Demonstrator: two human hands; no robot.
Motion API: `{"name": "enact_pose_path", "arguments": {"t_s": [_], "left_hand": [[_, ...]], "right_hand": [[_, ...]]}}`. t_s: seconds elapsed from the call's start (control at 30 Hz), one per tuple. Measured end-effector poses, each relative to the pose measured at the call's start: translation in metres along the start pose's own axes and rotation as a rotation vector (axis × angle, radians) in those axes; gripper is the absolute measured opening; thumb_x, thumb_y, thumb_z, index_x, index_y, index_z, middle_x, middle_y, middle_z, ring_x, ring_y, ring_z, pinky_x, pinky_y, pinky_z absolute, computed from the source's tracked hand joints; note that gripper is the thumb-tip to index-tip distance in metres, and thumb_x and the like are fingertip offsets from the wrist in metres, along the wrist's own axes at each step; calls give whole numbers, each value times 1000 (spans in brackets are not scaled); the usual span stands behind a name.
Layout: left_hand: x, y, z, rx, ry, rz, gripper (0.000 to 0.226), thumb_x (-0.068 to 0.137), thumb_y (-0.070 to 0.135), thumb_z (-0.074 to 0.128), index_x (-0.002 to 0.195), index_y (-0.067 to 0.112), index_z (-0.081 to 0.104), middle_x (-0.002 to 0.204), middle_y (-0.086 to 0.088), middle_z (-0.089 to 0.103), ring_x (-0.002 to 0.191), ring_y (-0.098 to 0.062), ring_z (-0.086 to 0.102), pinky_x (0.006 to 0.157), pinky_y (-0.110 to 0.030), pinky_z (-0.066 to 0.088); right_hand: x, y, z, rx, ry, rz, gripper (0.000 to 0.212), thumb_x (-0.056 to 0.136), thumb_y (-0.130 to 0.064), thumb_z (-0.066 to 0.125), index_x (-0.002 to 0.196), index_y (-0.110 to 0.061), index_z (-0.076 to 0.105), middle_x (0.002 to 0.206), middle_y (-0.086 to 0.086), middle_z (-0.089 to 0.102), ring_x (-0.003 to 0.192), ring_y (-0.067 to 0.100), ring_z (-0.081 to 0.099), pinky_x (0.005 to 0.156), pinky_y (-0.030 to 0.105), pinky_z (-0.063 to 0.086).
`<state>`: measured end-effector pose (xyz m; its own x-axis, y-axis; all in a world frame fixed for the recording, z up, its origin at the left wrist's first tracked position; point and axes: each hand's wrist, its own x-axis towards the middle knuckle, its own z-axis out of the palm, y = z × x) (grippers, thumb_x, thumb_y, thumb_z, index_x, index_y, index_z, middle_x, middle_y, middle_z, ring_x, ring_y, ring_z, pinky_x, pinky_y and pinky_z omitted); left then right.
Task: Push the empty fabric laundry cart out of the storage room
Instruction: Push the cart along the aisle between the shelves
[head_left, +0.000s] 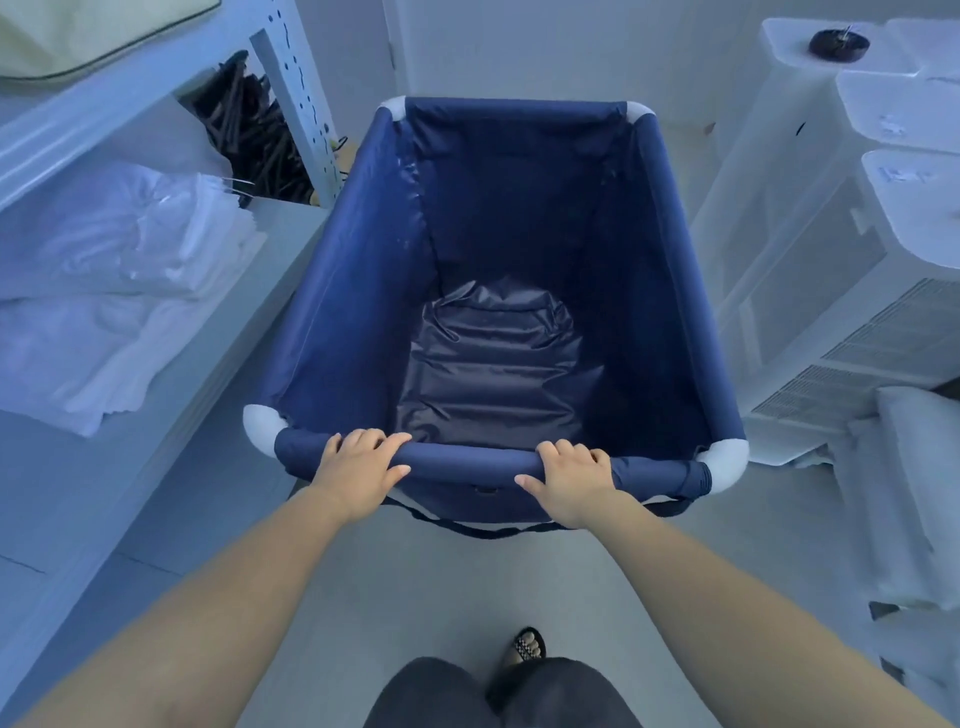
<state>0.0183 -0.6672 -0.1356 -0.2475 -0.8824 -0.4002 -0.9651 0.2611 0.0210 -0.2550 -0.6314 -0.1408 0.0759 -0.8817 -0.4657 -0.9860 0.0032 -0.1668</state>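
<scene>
pale smooth floor (447, 582); left hand (358, 467), right hand (571, 480), grip curled round padded tubular rim (467, 460), slick navy fabric cart (353, 291).

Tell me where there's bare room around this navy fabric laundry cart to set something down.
Free: grey floor between the near rail of the navy fabric laundry cart and you; white shelf deck in front of the folded white linens; the cart's empty bottom. Crowded: white vented units close beside the cart's right wall.
</scene>
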Motion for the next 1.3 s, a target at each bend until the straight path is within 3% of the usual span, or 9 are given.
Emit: {"name": "enact_pose_path", "arguments": {"t_s": [0.23,0.7,0.93,1.17,1.3], "left_hand": [[54,12,-18,53,-107,-90,51,95,55,27,139,28,23,133,-4,37,128,-25,29,113,-52,17],[179,-8,-64,-23,-74,-35,47,95,53,31,135,29,26,125,-2,34,123,-25,28,113,-52,11],[261,-31,-110,-46,-128,52,45,92,60,29,130,36,33,117,0,43,111,-24,38,105,-39,23],[315,-34,-132,-59,-104,72,42,92,60,32,129,39,35,105,7,36,106,-20,40,104,-36,23],[351,-37,-148,-65,-114,76,42,92,59,32,129,41,35,110,6,39,107,-21,39,104,-37,22]], "right_hand": [[44,21,-21,39,-2,-55,51,94,-53,31,133,-20,34,132,3,44,121,27,40,105,43,24],[158,43,-83,78,18,-20,49,94,-54,33,132,-24,37,128,-3,46,117,23,42,102,40,25],[219,50,-123,62,44,22,48,94,-54,32,131,-24,38,127,-3,47,116,22,42,103,39,25],[269,64,-151,74,41,23,46,94,-54,33,129,-25,39,124,-5,46,113,21,43,101,38,26],[302,73,-168,69,59,12,45,93,-54,34,128,-26,40,123,-5,47,112,21,43,99,39,27]]}}
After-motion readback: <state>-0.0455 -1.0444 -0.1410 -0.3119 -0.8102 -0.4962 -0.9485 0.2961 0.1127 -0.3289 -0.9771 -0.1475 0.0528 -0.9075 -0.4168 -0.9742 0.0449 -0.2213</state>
